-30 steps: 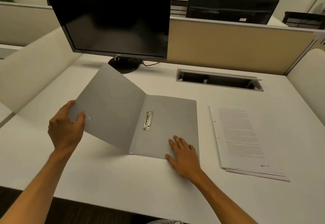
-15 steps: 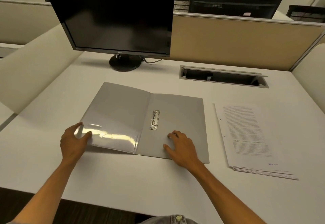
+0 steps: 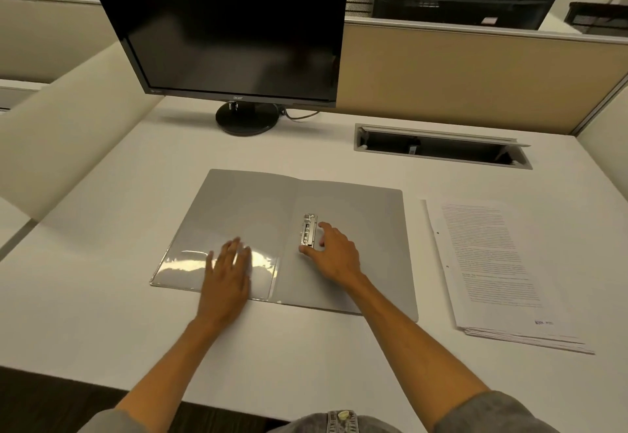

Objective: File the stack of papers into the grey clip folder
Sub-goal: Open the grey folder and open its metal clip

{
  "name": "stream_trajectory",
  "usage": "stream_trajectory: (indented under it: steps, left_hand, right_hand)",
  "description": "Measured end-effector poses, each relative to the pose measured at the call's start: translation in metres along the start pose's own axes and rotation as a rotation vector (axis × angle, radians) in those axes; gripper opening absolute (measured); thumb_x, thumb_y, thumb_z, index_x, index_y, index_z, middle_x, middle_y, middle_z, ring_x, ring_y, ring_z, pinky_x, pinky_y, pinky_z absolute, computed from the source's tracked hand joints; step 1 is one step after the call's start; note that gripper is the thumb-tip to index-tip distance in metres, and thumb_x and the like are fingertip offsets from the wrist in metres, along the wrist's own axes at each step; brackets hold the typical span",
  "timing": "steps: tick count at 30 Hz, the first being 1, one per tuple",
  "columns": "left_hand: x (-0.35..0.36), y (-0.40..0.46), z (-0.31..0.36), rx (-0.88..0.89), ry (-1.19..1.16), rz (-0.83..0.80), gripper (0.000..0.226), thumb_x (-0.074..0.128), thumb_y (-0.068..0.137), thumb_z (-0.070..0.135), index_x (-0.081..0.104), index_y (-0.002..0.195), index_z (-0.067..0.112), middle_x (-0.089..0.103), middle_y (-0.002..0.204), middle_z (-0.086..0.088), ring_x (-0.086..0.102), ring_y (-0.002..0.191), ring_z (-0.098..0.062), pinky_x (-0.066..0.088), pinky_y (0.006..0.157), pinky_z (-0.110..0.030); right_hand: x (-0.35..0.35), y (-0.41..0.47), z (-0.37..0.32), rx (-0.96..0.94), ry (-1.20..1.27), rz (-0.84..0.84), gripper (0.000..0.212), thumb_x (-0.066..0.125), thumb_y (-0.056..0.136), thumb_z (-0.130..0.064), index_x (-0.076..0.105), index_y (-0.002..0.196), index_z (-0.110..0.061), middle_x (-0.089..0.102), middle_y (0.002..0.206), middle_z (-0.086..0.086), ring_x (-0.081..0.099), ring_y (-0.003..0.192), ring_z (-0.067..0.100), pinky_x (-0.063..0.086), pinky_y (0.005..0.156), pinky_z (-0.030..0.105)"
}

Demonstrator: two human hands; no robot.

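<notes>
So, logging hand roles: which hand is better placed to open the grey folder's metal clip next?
Probably right. The right hand has thumb and forefinger at the silver metal clip; the left hand lies flat on the left cover of the grey clip folder.
</notes>
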State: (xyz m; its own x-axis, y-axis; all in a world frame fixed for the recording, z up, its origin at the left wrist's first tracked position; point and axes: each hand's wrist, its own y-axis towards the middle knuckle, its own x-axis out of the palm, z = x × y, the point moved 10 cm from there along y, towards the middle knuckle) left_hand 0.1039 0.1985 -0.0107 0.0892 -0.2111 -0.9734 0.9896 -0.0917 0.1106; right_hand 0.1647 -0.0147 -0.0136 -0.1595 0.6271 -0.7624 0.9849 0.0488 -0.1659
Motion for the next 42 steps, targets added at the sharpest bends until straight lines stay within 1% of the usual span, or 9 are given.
stream_trajectory:
  steps: [2,6,11,17,20,26,34,38,42]
  left_hand:
    - [0.008,0.004,0.015,0.040,-0.027,-0.024,0.058,0.026,0.084,0.022,0.052,0.131,0.002,0.047,0.141,-0.022,0.045,0.130,-0.038,0.029,0.107,-0.056]
    - [0.021,0.005,0.020,-0.008,-0.139,-0.038,0.061,0.017,0.090,0.032,0.039,0.142,0.009,0.034,0.152,-0.014,0.029,0.141,-0.030,0.018,0.115,-0.045]
    - [0.023,0.003,0.016,-0.016,-0.179,-0.028,0.057,0.019,0.094,0.034,0.036,0.144,0.014,0.031,0.154,-0.009,0.025,0.143,-0.024,0.012,0.116,-0.038]
    - [0.022,0.003,0.016,-0.015,-0.210,-0.029,0.058,0.018,0.094,0.038,0.035,0.144,0.015,0.030,0.155,-0.008,0.023,0.144,-0.023,0.010,0.117,-0.036]
    - [0.021,0.003,0.016,-0.016,-0.218,-0.027,0.060,0.016,0.093,0.041,0.034,0.145,0.016,0.028,0.155,-0.007,0.022,0.144,-0.022,0.008,0.117,-0.035]
    - [0.018,0.003,0.021,-0.005,-0.219,-0.028,0.062,0.017,0.092,0.043,0.036,0.144,0.015,0.030,0.155,-0.008,0.024,0.144,-0.023,0.010,0.116,-0.036]
    - [0.019,0.004,0.020,0.003,-0.228,-0.025,0.063,0.016,0.092,0.044,0.034,0.145,0.016,0.027,0.156,-0.007,0.021,0.145,-0.022,0.006,0.117,-0.034]
    - [0.020,0.004,0.020,0.005,-0.230,-0.028,0.064,0.015,0.092,0.045,0.033,0.146,0.016,0.026,0.156,-0.006,0.019,0.145,-0.020,0.005,0.117,-0.033]
    - [0.022,0.003,0.019,-0.002,-0.233,-0.026,0.063,0.016,0.092,0.045,0.033,0.146,0.016,0.027,0.156,-0.006,0.020,0.145,-0.020,0.005,0.117,-0.033]
  right_hand:
    - [0.001,0.005,0.001,0.011,-0.018,0.003,0.080,0.062,0.078,-0.060,0.035,0.142,-0.021,0.057,0.129,0.005,0.056,0.113,0.025,0.047,0.095,0.040]
    - [0.004,0.011,0.005,0.027,-0.024,0.002,0.085,0.065,0.075,-0.062,0.034,0.143,-0.021,0.058,0.129,0.006,0.058,0.111,0.025,0.048,0.094,0.042]
    - [0.003,0.017,0.011,0.086,0.017,0.009,0.092,0.070,0.068,-0.063,0.034,0.143,-0.024,0.060,0.129,0.005,0.059,0.111,0.026,0.050,0.093,0.043]
    - [0.003,0.018,0.011,0.100,0.010,0.028,0.092,0.073,0.066,-0.059,0.034,0.142,-0.025,0.060,0.128,0.004,0.059,0.111,0.025,0.050,0.092,0.042]
    - [0.001,0.017,0.010,0.066,0.008,0.026,0.088,0.070,0.071,-0.059,0.033,0.143,-0.024,0.061,0.126,0.005,0.060,0.109,0.025,0.050,0.094,0.043]
    - [-0.007,0.008,0.011,0.016,0.013,0.121,0.071,0.069,0.074,-0.055,0.046,0.134,-0.026,0.069,0.101,-0.001,0.065,0.089,0.018,0.056,0.083,0.039]
    - [-0.005,0.014,0.012,0.049,0.049,0.070,0.068,0.073,0.073,-0.050,0.047,0.130,-0.023,0.067,0.099,0.001,0.062,0.082,0.015,0.055,0.076,0.031]
    - [-0.009,0.016,0.009,0.042,0.044,0.052,0.070,0.068,0.075,-0.055,0.043,0.132,-0.023,0.067,0.105,0.004,0.065,0.087,0.020,0.055,0.078,0.034]
    - [-0.017,0.016,0.002,-0.016,0.068,0.061,0.057,0.060,0.081,-0.056,0.048,0.127,-0.025,0.069,0.092,-0.002,0.065,0.078,0.016,0.057,0.075,0.034]
